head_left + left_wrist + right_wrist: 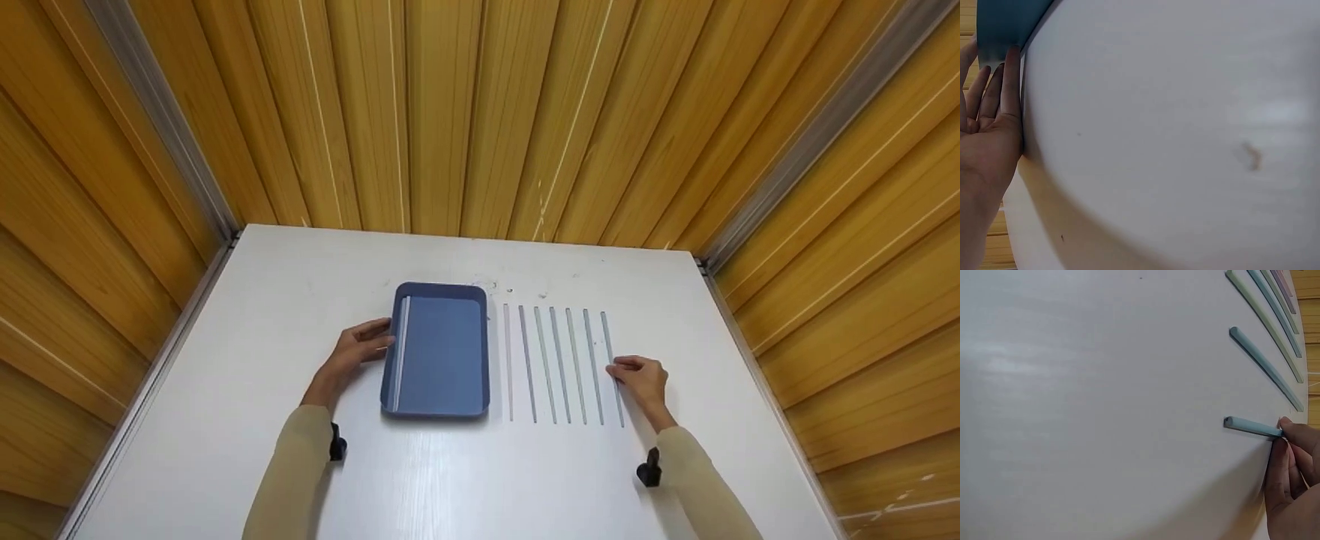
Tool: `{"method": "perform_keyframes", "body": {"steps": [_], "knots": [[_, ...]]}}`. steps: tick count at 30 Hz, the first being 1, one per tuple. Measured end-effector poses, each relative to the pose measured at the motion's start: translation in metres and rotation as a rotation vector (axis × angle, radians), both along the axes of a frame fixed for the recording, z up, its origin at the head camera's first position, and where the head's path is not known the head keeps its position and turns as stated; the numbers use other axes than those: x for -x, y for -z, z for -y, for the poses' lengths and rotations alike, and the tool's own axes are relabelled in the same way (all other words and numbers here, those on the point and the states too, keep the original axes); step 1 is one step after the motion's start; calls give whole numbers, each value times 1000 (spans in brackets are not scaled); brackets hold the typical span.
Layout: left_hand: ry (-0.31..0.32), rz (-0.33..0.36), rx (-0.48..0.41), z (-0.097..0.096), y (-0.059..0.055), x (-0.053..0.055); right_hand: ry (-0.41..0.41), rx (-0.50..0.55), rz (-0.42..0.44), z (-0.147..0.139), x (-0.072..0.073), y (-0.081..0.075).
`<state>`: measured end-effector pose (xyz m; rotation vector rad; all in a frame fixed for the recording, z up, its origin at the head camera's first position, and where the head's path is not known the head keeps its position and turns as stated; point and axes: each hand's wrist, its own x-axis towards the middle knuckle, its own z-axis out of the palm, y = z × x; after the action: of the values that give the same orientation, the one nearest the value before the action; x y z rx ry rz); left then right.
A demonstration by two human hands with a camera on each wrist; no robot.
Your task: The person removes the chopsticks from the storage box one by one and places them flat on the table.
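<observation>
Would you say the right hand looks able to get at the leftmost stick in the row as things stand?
Probably yes, if it lets go first: the right hand pinches the rightmost stick, and five sticks between lie flat, so the way looks free.

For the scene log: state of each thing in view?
Tray: open side up
Pale stick or sticks inside: along left wall, count unclear
Rightmost stick: pinched; lifted or not, unclear
Other six sticks: lying apart in a row, right of tray
Left hand: touching tray's left side
Right hand: pinching rightmost stick near its middle
</observation>
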<state>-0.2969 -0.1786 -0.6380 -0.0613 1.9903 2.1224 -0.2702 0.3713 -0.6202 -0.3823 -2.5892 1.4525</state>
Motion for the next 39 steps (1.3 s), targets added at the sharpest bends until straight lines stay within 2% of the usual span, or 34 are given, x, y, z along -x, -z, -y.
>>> {"method": "perform_keyframes", "body": {"steps": [2,8,12,15,23,27,30,36,39], "knots": [[12,-7,6,-1,1,1,-2,36,12,-2,-1,-1],[-10,5,-5,-1,1,1,-38,166,-2,-2,1,-10],[-18,8,-10,-1,0,1,-120,197,-18,11,8,-23],[4,-10,1,0,0,1,-202,199,-37,28,16,-37],[5,-9,-6,0,-1,0,-471,248,-86,97,39,-70],[5,-23,-9,0,0,-2,-622,262,-75,140,52,-81],[0,-25,-22,-1,1,-2,-707,262,-59,173,57,-88],[17,-27,-23,-2,2,-1,-803,196,-21,234,60,-92],[3,-11,-22,0,0,0,-829,164,-2,262,62,-90]]}}
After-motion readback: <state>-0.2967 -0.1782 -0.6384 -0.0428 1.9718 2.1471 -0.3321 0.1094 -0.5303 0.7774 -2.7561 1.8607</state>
